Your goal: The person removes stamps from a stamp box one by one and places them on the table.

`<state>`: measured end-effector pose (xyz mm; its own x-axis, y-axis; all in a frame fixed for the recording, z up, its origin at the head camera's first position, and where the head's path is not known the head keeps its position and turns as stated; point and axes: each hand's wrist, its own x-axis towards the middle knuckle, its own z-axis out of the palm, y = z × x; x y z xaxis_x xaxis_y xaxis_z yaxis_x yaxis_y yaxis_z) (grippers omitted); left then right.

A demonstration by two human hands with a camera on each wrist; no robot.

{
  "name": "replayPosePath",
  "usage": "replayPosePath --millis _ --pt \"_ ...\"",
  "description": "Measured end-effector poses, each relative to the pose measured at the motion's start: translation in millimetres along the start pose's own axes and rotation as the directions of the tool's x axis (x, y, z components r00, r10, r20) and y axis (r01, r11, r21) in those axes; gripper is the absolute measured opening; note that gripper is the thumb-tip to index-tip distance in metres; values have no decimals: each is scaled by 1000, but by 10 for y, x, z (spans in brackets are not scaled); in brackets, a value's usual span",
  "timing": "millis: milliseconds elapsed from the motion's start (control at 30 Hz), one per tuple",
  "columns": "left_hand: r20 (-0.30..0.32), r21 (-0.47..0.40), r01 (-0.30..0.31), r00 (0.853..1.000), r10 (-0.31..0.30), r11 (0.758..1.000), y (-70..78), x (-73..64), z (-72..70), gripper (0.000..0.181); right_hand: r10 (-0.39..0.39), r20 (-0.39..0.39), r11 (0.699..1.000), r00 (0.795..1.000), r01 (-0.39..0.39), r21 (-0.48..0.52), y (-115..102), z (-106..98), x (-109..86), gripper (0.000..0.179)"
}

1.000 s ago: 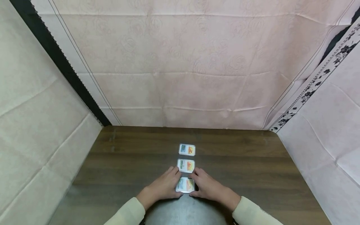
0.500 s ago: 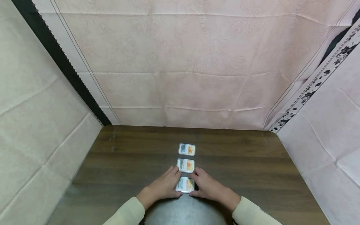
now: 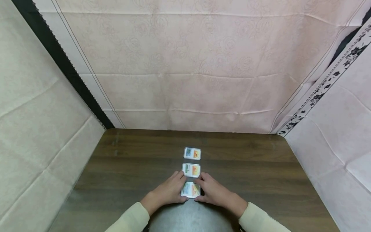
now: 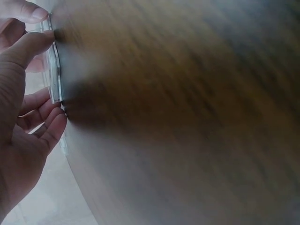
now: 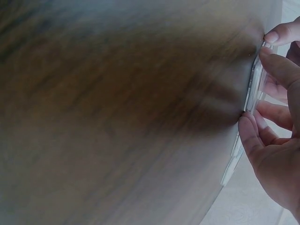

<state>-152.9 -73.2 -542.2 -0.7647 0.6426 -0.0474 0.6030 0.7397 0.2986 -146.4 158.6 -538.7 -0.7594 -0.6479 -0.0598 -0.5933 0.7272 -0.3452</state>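
Three flat, clear plastic cases with printed cards inside lie in a column on the wooden table, in the head view. My left hand (image 3: 171,190) holds the nearest case (image 3: 190,190) by its left side, thumb at the near edge and fingers at the far edge. My right hand (image 3: 215,190) grips the same case at its right side in the same way. The wrist views show fingertips touching the clear edge of this case (image 4: 54,70), low against the table. Just beyond the fingertips is the middle case (image 3: 191,169); the far case (image 3: 192,153) lies behind it, untouched.
The brown wooden table (image 3: 246,167) ends at a pale cloth backdrop (image 3: 203,64). White cloth hangs at the left (image 3: 52,135) and right (image 3: 333,145). A grey rounded surface (image 3: 192,217) shows between the forearms, at the near side.
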Motion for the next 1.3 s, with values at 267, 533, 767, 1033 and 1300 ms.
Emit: replayPosePath --millis 267,533,767,1033,1300 --pt "-4 -40 -14 1000 13 999 -9 -30 -19 63 -5 -9 1000 1000 5 -12 5 14 -4 63" --pt "7 -62 -12 1000 13 998 -34 -35 -14 62 -5 -11 1000 1000 5 3 16 18 -2 62" --pt "11 -70 -6 1000 7 998 -33 -29 -12 66 11 10 999 1000 -11 30 9 -5 -5 62" --pt "28 -71 15 1000 -13 997 -31 -12 -10 68 26 22 998 999 -27 61 -4 -25 -8 62" --pt "21 -97 21 1000 -19 995 -39 -4 1 67 14 13 998 1000 -15 58 9 -22 -2 58"
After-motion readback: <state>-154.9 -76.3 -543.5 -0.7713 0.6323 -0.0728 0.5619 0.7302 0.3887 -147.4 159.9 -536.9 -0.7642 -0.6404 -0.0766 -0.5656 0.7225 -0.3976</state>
